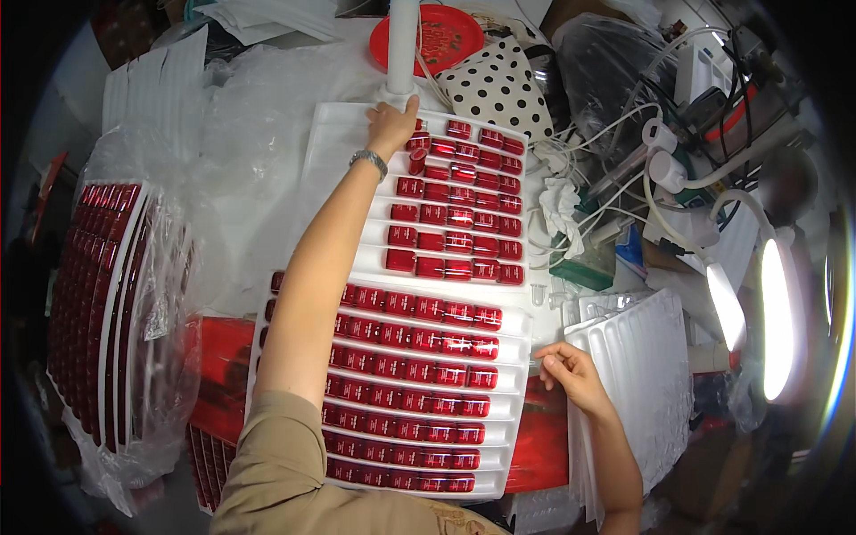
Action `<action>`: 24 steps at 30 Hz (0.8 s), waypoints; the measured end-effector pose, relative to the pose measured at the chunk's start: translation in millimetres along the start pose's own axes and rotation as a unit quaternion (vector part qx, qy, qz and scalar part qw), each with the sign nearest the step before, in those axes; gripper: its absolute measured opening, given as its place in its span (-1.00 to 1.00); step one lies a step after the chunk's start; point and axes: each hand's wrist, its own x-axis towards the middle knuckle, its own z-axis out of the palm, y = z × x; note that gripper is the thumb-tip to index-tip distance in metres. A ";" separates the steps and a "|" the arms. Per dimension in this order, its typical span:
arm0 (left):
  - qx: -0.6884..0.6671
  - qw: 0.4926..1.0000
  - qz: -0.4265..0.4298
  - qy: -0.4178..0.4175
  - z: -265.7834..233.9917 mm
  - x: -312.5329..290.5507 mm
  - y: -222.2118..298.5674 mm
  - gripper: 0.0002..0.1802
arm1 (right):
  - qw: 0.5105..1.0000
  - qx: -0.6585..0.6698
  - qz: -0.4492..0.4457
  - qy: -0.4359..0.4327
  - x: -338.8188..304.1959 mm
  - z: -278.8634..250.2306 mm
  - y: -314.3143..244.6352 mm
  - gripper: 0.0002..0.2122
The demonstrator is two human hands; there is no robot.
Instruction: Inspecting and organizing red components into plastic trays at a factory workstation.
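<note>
My left hand, a watch at its wrist, reaches to the far edge of a white ribbed tray. Its thumb and fingers are apart beside the foot of a white pole, and I see nothing held. Just right of it, small dark red glossy bottles or caps lie in the tray's rows, some tilted. My right hand is closed in a pinch beside the nearer white tray, which holds rows of red pieces. Something small and clear may be between its fingertips.
Stacked trays of red pieces in clear plastic stand at left. Empty ribbed trays lean at right beside lit lamps and tangled cables. At the back are a red round dish and a dotted cloth.
</note>
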 end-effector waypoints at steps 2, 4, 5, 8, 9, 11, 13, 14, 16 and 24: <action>0.010 0.995 0.031 -0.094 7.6 10.2 5.3 -0.17 | 1.000 0.001 0.001 0.003 -0.7 0.4 1.8 -0.81; 0.021 0.979 0.063 -0.190 12.8 6.2 11.1 -0.21 | 1.000 -0.003 -0.001 0.006 -2.1 -1.4 3.6 -0.81; 0.056 0.982 0.079 -0.162 6.7 -4.1 21.1 -0.20 | 1.000 -0.002 0.000 0.010 -3.6 -2.7 3.8 -0.81; 0.104 0.991 0.085 0.000 -4.9 -37.2 27.6 -0.17 | 1.000 -0.003 -0.003 0.009 -3.0 -1.6 2.2 -0.83; 0.129 0.988 0.082 0.011 -11.0 -45.9 31.0 -0.18 | 1.000 -0.007 -0.005 0.009 -2.8 -2.1 2.9 -0.83; 0.177 0.980 0.095 -0.014 -24.1 -65.7 35.3 -0.24 | 1.000 -0.006 -0.007 0.011 -4.0 -1.3 4.1 -0.83; 0.168 0.976 0.127 -0.046 -22.6 -69.3 20.3 -0.34 | 1.000 0.003 -0.015 0.012 -4.2 -1.9 4.5 -0.83; 0.158 0.972 0.157 -0.075 -23.7 -69.3 11.7 -0.43 | 1.000 0.005 -0.015 0.011 -3.0 -1.1 4.2 -0.83; 0.131 0.973 0.180 -0.062 -28.4 -67.4 0.8 -0.63 | 1.000 -0.008 -0.020 0.007 -1.2 -0.4 3.0 -0.83; 0.207 0.921 0.330 0.005 -15.6 -89.8 3.4 -0.72 | 0.999 -0.004 -0.026 0.018 -2.0 -3.3 6.9 -0.83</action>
